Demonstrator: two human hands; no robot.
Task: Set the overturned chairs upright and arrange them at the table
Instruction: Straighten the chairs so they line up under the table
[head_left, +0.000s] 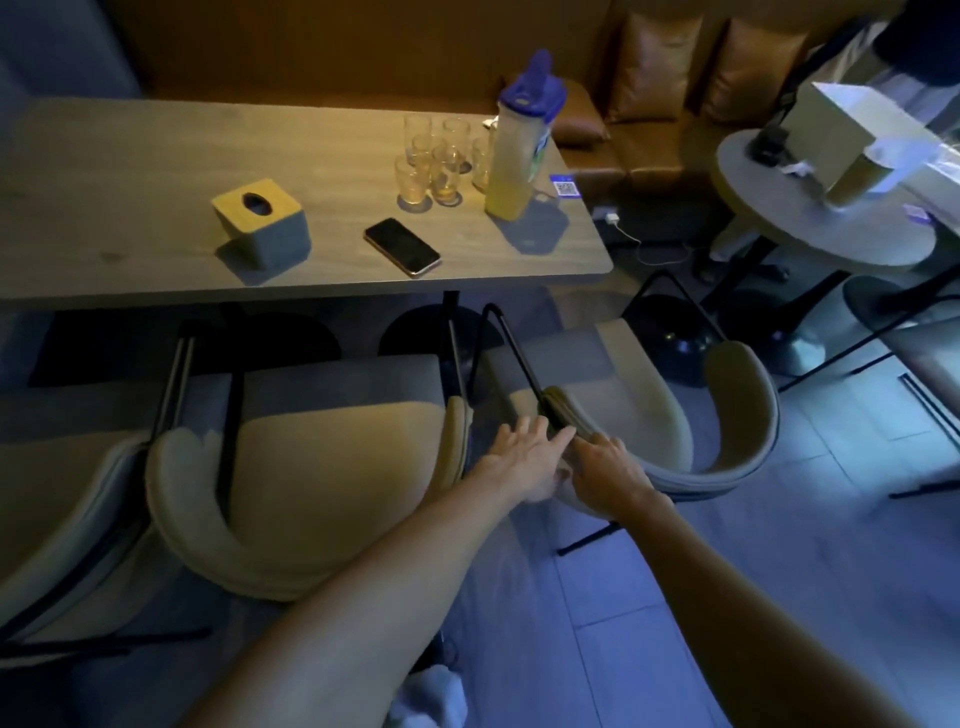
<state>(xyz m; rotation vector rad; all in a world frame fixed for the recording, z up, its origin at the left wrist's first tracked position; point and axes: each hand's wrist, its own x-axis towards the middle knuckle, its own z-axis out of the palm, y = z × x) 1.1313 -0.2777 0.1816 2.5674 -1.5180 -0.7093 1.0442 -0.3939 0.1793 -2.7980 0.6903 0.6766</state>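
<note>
Left hand (524, 457) fingers spread, right hand (605, 470) seemingly gripping chair (649, 410) rim.

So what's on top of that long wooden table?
On the table sit a tissue box, a dark phone, a cluster of empty glasses and a blue-lidded pitcher of yellowish drink. The pitcher hides whatever stands directly behind it.

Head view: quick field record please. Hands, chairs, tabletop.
left hand: open, fingers spread, at the right chair's backrest
right hand: on the same backrest rim, grip unclear
right chair: upright, angled at the table corner
middle chair: upright, facing the table
tabletop: tissue box, phone, glasses, pitcher
</note>
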